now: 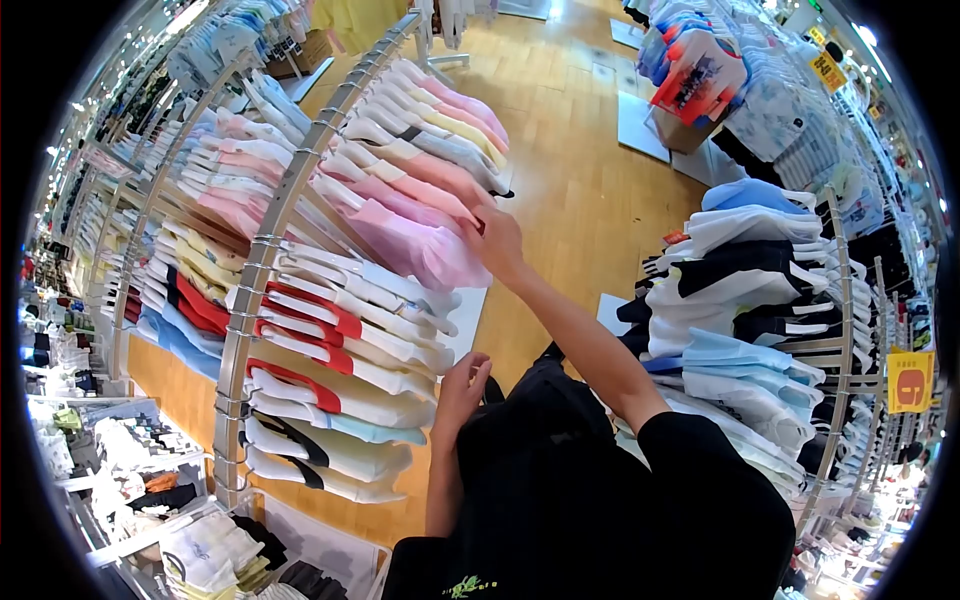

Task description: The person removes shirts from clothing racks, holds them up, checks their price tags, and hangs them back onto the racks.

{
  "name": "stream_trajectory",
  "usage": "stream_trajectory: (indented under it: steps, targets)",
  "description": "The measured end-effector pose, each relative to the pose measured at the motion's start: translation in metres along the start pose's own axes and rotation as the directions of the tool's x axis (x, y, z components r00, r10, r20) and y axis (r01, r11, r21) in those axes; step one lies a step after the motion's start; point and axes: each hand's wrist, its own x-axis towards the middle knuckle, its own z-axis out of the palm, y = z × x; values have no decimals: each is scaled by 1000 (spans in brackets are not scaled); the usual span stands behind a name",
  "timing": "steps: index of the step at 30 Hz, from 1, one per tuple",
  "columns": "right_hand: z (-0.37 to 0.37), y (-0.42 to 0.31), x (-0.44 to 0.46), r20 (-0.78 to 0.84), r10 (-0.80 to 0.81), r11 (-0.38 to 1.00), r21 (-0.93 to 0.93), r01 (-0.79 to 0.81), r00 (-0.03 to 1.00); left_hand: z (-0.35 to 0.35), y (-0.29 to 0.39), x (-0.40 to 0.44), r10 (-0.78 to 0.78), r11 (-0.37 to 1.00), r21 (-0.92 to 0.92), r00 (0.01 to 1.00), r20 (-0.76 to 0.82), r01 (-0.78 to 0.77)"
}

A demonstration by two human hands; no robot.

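Note:
My right hand [495,240] reaches forward to the rack, its fingers closed on the sleeve edge of a pink shirt [440,182]. Just below that hand hangs a lighter pink ruffled top [420,245], partly covered by its neighbours. My left hand [465,385] is close to my body with loosely bent fingers and nothing visible in it. Beside it hang white shirts with red shoulders [350,325] on the same metal rack [270,235]. Further along the rail are cream, grey and yellow shirts [455,128].
On my right, a second rack [835,330] carries white, black and light blue clothes, with a yellow price sign [910,382] beyond it. Bins of folded clothes [205,545] stand at the lower left. A wooden-floored aisle [560,150] runs ahead between the racks.

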Motion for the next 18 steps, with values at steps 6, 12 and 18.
stream_trajectory:
  steps: [6,12,18]
  targets:
    - [-11,12,-10,-7,-48,990,130,48,999,3,2,4,-29,998,-60,999,29,31]
    - [-30,36,27,-198,111,989,116,-89,974,12,12,27,-42,999,-8,998,45,42]
    - [-34,71,51,-76,-14,987,156,26,997,42,51,80,117,993,-14,991,-60,-118]
